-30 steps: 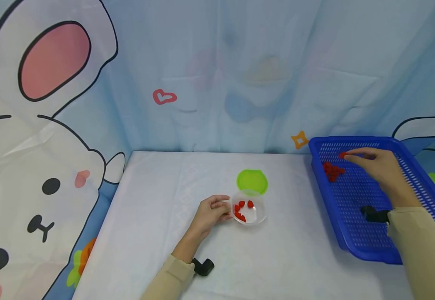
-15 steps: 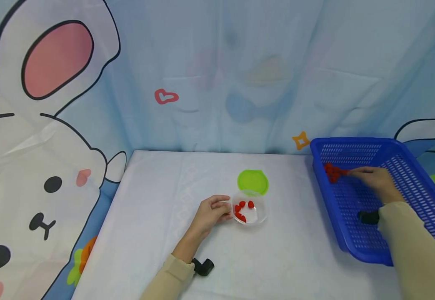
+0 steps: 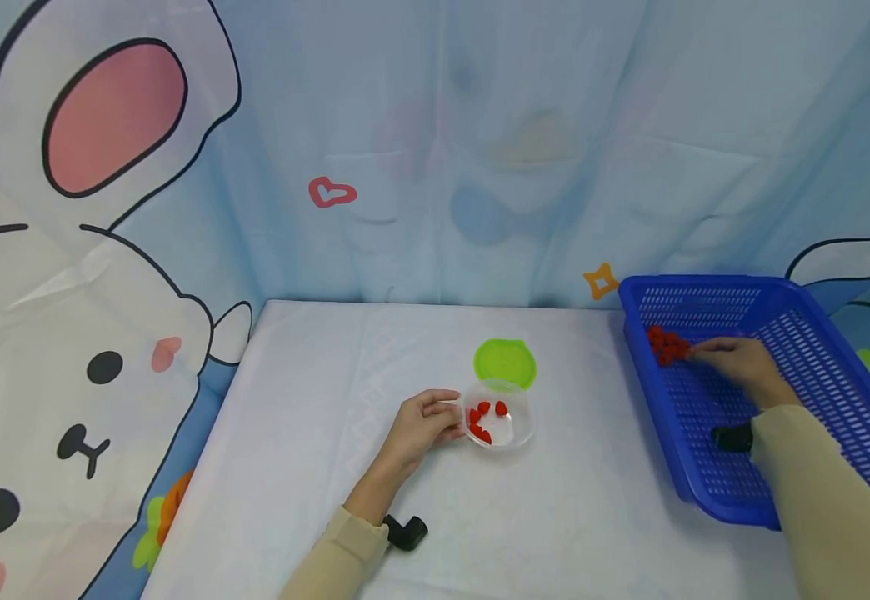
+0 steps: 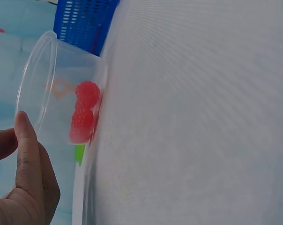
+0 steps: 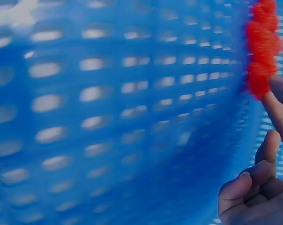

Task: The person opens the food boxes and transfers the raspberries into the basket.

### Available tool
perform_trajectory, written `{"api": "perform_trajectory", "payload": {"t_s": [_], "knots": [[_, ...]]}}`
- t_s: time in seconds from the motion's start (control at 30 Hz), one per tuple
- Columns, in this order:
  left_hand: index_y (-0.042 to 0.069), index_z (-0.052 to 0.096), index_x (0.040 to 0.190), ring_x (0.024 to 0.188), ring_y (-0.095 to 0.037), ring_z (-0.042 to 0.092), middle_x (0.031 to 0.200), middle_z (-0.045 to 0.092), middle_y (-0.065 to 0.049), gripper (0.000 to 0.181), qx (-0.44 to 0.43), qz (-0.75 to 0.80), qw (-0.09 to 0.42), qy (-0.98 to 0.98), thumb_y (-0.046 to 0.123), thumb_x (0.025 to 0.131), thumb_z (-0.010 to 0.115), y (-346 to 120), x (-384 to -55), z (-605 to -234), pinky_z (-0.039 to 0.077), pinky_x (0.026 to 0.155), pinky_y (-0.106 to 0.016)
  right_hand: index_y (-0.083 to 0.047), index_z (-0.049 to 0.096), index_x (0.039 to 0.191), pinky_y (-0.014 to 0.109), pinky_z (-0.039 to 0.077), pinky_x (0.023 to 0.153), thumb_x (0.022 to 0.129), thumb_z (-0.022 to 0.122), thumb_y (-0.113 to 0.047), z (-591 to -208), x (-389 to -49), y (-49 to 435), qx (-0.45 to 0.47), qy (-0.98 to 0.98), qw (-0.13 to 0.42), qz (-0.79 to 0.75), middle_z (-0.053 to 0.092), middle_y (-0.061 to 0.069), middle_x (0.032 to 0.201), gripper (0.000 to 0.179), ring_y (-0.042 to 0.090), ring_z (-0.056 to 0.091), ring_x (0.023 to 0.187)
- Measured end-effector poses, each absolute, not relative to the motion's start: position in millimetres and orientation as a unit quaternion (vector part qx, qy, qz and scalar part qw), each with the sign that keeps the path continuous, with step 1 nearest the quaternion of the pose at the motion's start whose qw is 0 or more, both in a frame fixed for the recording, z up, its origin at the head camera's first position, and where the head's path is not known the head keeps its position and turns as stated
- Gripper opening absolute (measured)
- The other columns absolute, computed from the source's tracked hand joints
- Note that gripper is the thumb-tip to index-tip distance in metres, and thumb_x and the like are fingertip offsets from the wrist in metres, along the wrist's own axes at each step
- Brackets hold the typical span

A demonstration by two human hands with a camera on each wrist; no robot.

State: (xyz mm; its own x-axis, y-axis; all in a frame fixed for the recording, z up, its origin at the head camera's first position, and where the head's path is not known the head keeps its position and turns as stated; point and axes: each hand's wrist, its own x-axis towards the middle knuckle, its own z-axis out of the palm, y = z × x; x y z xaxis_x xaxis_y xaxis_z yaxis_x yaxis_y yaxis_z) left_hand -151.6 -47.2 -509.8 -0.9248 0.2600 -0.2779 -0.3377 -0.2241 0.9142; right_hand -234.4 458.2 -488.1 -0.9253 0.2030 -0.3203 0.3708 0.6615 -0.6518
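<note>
In the head view my left hand (image 3: 422, 422) is at the left side of a small clear plastic tub (image 3: 519, 423), with fingertips against its rim. Several red raspberries (image 4: 83, 124) lie on the tub's bottom. At the right, my right hand (image 3: 742, 365) reaches down into a blue perforated basket (image 3: 693, 467). Its thumb and index finger pinch a raspberry (image 5: 261, 83) at the edge of a small heap of raspberries (image 3: 662, 343), while the other fingers curl loosely in the right wrist view.
A bright green lid (image 3: 505, 362) lies just behind the tub on the white-covered table (image 3: 315, 467). Blue cloth with a cartoon print (image 3: 540, 167) hangs along the far edge. The basket's raised rim (image 3: 648, 408) stands between the tub and the right hand.
My right hand has come down with a raspberry from above the basket to the heap, then shifted slightly left. The left hand and the tub have stayed in place.
</note>
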Motion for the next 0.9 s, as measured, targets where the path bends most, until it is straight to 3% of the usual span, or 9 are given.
{"api": "perform_trajectory", "payload": {"t_s": [0.2, 0.37, 0.47, 0.57, 0.7, 0.9], "knots": [[-0.004, 0.062, 0.125, 0.076, -0.017, 0.069, 0.095, 0.066, -0.011, 0.031, -0.032, 0.779, 0.190, 0.596, -0.002, 0.094, 0.066, -47, -153, -510, 0.062, 0.076, -0.032, 0.010, 0.051, 0.136, 0.077, 0.026, 0.103, 0.100, 0.056, -0.048, -458, -232, 440, 0.151, 0.900, 0.068, -0.403, 0.037, 0.036, 0.146, 0.068, 0.058, 0.025, 0.136], [-0.004, 0.062, 0.125, 0.076, -0.018, 0.069, 0.096, 0.066, -0.011, 0.031, -0.033, 0.779, 0.192, 0.596, -0.001, 0.094, 0.066, -47, -152, -510, 0.062, 0.077, -0.033, 0.002, 0.055, 0.138, 0.077, 0.028, 0.101, 0.092, 0.060, -0.061, -421, -220, 412, 0.108, 0.901, 0.069, -0.415, 0.037, 0.032, 0.148, 0.078, 0.056, 0.027, 0.136], [-0.004, 0.062, 0.124, 0.076, -0.018, 0.069, 0.096, 0.066, -0.011, 0.031, -0.032, 0.779, 0.191, 0.596, -0.001, 0.094, 0.067, -47, -152, -510, 0.062, 0.077, -0.033, 0.001, 0.058, 0.134, 0.071, 0.037, 0.095, 0.092, 0.062, -0.060, -402, -209, 386, 0.073, 0.909, 0.055, -0.406, 0.047, 0.029, 0.139, 0.075, 0.050, 0.040, 0.126], [-0.004, 0.061, 0.125, 0.077, -0.018, 0.069, 0.096, 0.066, -0.011, 0.031, -0.032, 0.779, 0.192, 0.595, -0.001, 0.094, 0.067, -47, -152, -510, 0.062, 0.077, -0.033, -0.001, 0.062, 0.131, 0.051, 0.048, 0.076, 0.096, 0.062, -0.054, -387, -194, 357, 0.032, 0.923, 0.037, -0.381, 0.059, 0.023, 0.117, 0.064, 0.039, 0.052, 0.102], [-0.005, 0.061, 0.125, 0.077, -0.018, 0.069, 0.095, 0.066, -0.011, 0.032, -0.031, 0.779, 0.193, 0.596, -0.001, 0.094, 0.067, -48, -152, -510, 0.062, 0.077, -0.033, -0.007, 0.069, 0.122, 0.034, 0.036, 0.052, 0.098, 0.064, -0.044, -375, -178, 322, -0.024, 0.932, 0.016, -0.361, 0.057, 0.012, 0.086, 0.045, 0.027, 0.048, 0.072], [-0.005, 0.061, 0.125, 0.077, -0.018, 0.069, 0.095, 0.065, -0.011, 0.032, -0.031, 0.780, 0.195, 0.594, -0.001, 0.094, 0.067, -48, -151, -510, 0.062, 0.077, -0.033, -0.009, 0.074, 0.114, 0.032, 0.034, 0.045, 0.097, 0.069, -0.032, -377, -165, 277, -0.082, 0.919, -0.002, -0.387, 0.056, 0.010, 0.087, 0.029, 0.022, 0.042, 0.061]]}}
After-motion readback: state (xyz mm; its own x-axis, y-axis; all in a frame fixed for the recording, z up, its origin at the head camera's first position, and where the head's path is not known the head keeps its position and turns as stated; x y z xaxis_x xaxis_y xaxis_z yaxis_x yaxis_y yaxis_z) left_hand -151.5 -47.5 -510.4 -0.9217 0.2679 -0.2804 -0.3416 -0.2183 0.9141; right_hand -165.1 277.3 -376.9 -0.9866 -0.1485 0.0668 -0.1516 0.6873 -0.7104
